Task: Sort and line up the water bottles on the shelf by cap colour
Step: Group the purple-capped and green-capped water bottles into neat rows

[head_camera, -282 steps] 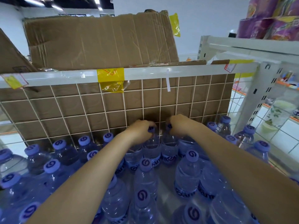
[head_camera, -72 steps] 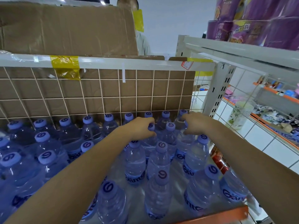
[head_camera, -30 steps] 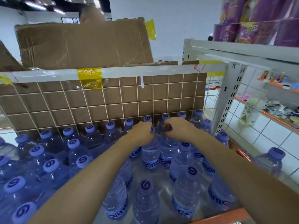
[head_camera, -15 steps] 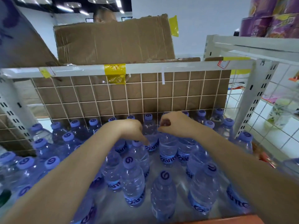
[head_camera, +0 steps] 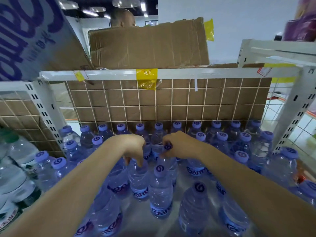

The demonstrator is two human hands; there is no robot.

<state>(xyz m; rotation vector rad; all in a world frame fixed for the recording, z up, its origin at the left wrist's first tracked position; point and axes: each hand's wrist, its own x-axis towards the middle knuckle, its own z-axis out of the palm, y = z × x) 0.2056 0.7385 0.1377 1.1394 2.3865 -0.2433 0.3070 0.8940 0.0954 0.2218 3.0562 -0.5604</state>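
Observation:
Several clear water bottles with purple caps stand on the shelf (head_camera: 138, 219), a neat row (head_camera: 177, 124) along the wire back grid and looser ones in front. My left hand (head_camera: 132, 147) reaches down with curled fingers onto the top of a bottle (head_camera: 138, 182) in the middle; its cap is hidden under my fingers. My right hand (head_camera: 177, 145) pinches the purple cap (head_camera: 168, 147) of a neighbouring bottle just to the right. A free bottle (head_camera: 159, 189) stands right in front of both hands.
A white wire grid (head_camera: 153, 103) backed with cardboard closes the shelf's rear. White uprights stand at left (head_camera: 46, 115) and right (head_camera: 294, 113). Green-capped bottles (head_camera: 15, 168) sit in the left bay. A person's head (head_camera: 122, 17) shows behind a cardboard box (head_camera: 148, 47).
The view has pulled back and shifted, showing the left bay. My left hand has dropped lower onto a nearer bottle; my right hand still holds a cap near the middle.

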